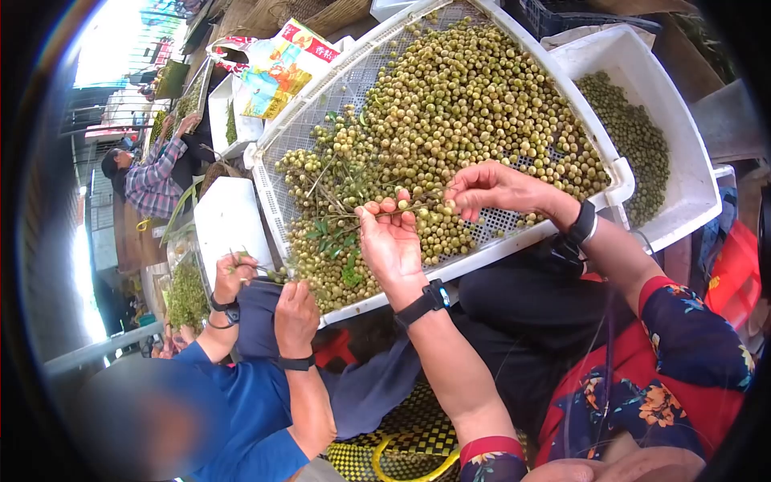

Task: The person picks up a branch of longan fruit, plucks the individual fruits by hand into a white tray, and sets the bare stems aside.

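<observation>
A person plucks green fruits (474, 96) off a twig (422, 207) over a white tray (617, 170).
Left hand (391, 241), centre, grips the twig; right hand (490, 189), at two o'clock, pinches its tip. Short pulls above the tray should keep fruits from scattering.

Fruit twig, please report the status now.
Left hand palm-up, holding fruit twig. Right hand pinching its end. Mesh tray beneath. Co-worker's hands apart.

tray (622, 173) far end: cut by top edge | twig (424, 206) end: under left hand (392, 241) fingers | right hand (498, 191) pinch: hidden by fingertips
</observation>
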Motion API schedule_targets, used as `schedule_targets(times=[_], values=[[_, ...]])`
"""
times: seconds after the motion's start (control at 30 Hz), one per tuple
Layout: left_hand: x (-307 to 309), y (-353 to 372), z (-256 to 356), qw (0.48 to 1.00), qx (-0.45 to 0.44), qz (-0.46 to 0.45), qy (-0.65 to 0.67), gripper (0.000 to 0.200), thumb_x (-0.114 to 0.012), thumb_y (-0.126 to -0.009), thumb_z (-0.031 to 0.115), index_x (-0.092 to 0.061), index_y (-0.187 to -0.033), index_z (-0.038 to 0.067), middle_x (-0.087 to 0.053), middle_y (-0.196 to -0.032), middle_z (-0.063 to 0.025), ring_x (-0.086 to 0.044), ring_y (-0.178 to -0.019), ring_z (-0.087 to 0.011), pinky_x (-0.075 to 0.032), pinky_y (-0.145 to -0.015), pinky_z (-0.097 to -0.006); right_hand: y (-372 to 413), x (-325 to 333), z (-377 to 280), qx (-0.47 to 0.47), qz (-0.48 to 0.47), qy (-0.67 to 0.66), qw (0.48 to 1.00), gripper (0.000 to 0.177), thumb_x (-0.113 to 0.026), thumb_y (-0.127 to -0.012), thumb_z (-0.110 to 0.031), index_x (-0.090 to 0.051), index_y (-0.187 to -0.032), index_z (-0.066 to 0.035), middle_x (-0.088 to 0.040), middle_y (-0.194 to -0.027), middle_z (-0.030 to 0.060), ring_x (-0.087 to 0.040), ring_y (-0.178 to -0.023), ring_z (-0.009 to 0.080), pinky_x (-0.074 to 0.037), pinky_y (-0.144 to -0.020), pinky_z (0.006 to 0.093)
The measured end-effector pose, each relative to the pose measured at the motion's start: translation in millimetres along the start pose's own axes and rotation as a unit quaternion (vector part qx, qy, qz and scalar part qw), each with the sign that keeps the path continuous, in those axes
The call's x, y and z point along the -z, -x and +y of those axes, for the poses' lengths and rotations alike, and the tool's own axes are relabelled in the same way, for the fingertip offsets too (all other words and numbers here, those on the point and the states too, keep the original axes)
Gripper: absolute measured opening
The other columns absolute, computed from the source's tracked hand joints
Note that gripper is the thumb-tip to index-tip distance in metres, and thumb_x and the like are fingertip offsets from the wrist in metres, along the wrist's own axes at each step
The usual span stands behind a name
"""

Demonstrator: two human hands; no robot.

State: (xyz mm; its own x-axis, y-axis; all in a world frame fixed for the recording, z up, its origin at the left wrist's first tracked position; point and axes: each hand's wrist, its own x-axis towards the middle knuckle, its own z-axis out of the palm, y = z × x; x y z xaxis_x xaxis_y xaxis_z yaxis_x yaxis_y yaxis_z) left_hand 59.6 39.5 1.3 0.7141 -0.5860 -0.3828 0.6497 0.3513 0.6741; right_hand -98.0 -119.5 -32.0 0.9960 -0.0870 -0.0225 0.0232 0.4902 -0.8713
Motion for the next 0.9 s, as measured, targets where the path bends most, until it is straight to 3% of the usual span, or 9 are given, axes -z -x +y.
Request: schedule_targets(times=[0.1,0.13,0.27,0.4,0.47,0.5,0.67,0.73,0.9], values=[[8.0,-2.6,-1.0,0.999,-0.014,-0.014,0.035,0.034,-0.044,-0.104,0.034,-0.054,-0.086,0.008,-0.06,-0.087,-0.0079,-0.064,-0.1,-0.0258,-0.057,-0.065,-0.0274,-8.9,2.9,20.1,-0.02,0.108,-0.141,0.984,0.018,-0.057,-0.099,-0.021,-0.062,-0.103,-0.004,-0.067,-0.087,0.0026,-0.066,-0.074,0.0099,-0.056,-0.07,0.024],[11.8,-4.4,-0.5,0.999,-0.021,0.002,0.042,0.034,-0.043,-0.104,0.034,-0.054,-0.086,0.007,-0.06,-0.086,-0.0083,-0.064,-0.1,-0.0263,-0.057,-0.065,-0.0282,-9.2,11.0,30.8,0.006,0.1,-0.198,0.975,0.018,-0.055,-0.1,-0.021,-0.062,-0.104,-0.004,-0.068,-0.091,0.0038,-0.066,-0.078,0.0101,-0.056,-0.072,0.0246],[10.0,-5.3,-3.4,0.997,-0.028,0.022,0.07,0.037,-0.041,-0.104,0.035,-0.054,-0.085,0.006,-0.06,-0.085,-0.0094,-0.064,-0.099,-0.0276,-0.058,-0.065,-0.03,-4.0,-13.2,11.6,-0.069,0.094,-0.249,0.961,0.024,-0.052,-0.102,-0.025,-0.061,-0.11,-0.005,-0.068,-0.094,0.005,-0.068,-0.088,0.012,-0.057,-0.075,0.0268],[9.8,-6.5,-4.5,0.997,-0.022,0.007,0.079,0.039,-0.04,-0.105,0.036,-0.054,-0.085,0.006,-0.06,-0.083,-0.0098,-0.065,-0.099,-0.0286,-0.058,-0.065,-0.0303,-11.1,-17.7,26.4,-0.04,0.024,-0.259,0.965,0.025,-0.055,-0.101,-0.027,-0.061,-0.113,-0.006,-0.07,-0.091,0.0057,-0.069,-0.076,0.0122,-0.058,-0.068,0.0261],[11.9,-7.8,-3.5,0.994,-0.048,0.021,0.096,0.04,-0.039,-0.105,0.037,-0.053,-0.084,0.006,-0.06,-0.083,-0.0098,-0.065,-0.099,-0.0293,-0.058,-0.065,-0.0307,-13.2,-15.5,25.4,-0.025,0.09,-0.294,0.951,0.025,-0.054,-0.101,-0.023,-0.06,-0.109,-0.001,-0.07,-0.085,0.0056,-0.068,-0.068,0.0111,-0.058,-0.061,0.0231],[11.1,-7.1,-4.4,0.994,-0.043,0.053,0.086,0.041,-0.038,-0.105,0.037,-0.053,-0.084,0.006,-0.06,-0.083,-0.0097,-0.065,-0.098,-0.0296,-0.058,-0.065,-0.0309,-15.2,-10.2,30.0,-0.026,0.113,-0.312,0.943,0.025,-0.055,-0.1,-0.023,-0.061,-0.11,-0.001,-0.07,-0.087,0.006,-0.068,-0.071,0.0114,-0.059,-0.064,0.0245],[12.8,-10.2,-7.3,0.989,-0.061,0.029,0.128,0.041,-0.039,-0.105,0.037,-0.052,-0.084,0.004,-0.061,-0.088,-0.012,-0.064,-0.1,-0.0305,-0.057,-0.064,-0.0311,-23.7,-6.3,38.5,0.011,0.197,-0.343,0.918,0.013,-0.054,-0.098,-0.012,-0.059,-0.106,-0.002,-0.066,-0.096,0.0071,-0.067,-0.085,0.0144,-0.059,-0.079,0.0301],[11.5,-10.6,-6.1,0.983,-0.053,0.069,0.164,0.041,-0.039,-0.105,0.036,-0.051,-0.083,0.003,-0.061,-0.092,-0.0136,-0.064,-0.1,-0.0305,-0.057,-0.064,-0.0313,-22.7,-7.7,44.9,-0.027,0.123,-0.295,0.947,0.015,-0.054,-0.096,-0.007,-0.056,-0.11,-0.005,-0.064,-0.108,0.0085,-0.066,-0.095,0.019,-0.055,-0.088,0.0345],[9.0,-10.2,-10.4,0.979,-0.057,0.044,0.192,0.037,-0.04,-0.105,0.031,-0.05,-0.084,0.003,-0.06,-0.089,-0.0132,-0.064,-0.101,-0.0305,-0.058,-0.064,-0.0325,-28.3,-52.0,42.4,-0.003,0.076,-0.293,0.953,0.031,-0.062,-0.096,-0.015,-0.05,-0.124,-0.008,-0.063,-0.109,0.0074,-0.065,-0.094,0.016,-0.054,-0.085,0.0323]])
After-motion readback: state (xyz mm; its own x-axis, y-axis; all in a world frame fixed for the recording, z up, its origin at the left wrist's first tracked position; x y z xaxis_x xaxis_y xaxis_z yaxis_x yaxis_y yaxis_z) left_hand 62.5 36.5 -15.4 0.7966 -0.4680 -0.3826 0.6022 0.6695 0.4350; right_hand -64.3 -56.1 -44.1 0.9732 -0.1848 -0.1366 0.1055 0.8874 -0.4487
